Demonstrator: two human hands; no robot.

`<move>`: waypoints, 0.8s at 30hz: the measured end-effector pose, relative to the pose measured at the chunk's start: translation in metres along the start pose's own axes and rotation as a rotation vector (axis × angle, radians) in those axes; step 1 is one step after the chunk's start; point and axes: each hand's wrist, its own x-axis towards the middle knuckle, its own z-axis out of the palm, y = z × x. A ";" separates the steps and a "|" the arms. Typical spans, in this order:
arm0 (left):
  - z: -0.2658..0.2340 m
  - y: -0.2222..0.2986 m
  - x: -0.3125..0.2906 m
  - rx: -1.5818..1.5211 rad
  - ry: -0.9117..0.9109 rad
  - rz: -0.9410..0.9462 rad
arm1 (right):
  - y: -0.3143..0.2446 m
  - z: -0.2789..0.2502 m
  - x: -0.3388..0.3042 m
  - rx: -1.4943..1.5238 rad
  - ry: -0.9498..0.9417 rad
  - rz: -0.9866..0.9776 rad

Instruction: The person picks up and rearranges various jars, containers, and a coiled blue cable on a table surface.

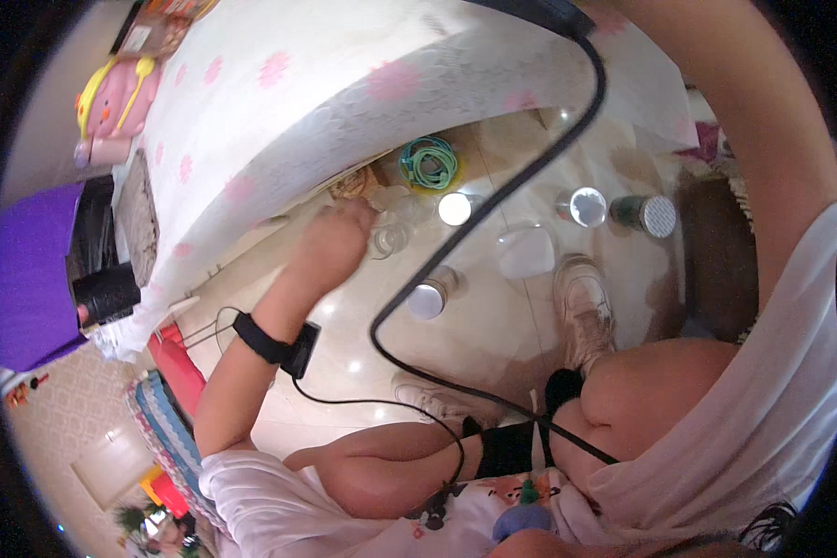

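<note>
My left hand (337,244) is low over the tiled floor with its fingers curled in; it is slightly blurred, and whatever it may hold is hidden. Right beside its fingers is a clear glass jar (391,242). My right arm (763,121) reaches up along the right side and leaves at the top edge, so my right hand is out of sight. Silver-lidded jars stand on the floor: one jar (456,209) near the coil, another jar (428,299) nearer me, a third jar (588,206) further right. A jar with a patterned lid (658,217) lies beyond them.
A coiled green cable (430,164) lies below a table with a white flowered cloth (279,121). A translucent rounded container (525,249) is near my shoe (586,312). A thick black cable (493,205) crosses the view. At left are a pink toy figure (121,98) and purple fabric (33,270).
</note>
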 end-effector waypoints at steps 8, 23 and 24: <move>0.114 0.021 -0.046 0.062 0.034 0.505 | -0.005 0.035 -0.010 0.084 0.405 -0.333; -0.122 0.009 -0.065 -0.475 -0.192 0.264 | -0.065 0.025 -0.037 0.243 0.309 -0.536; -0.138 0.005 -0.069 -0.464 -0.162 0.256 | -0.072 0.024 -0.031 0.298 0.296 -0.599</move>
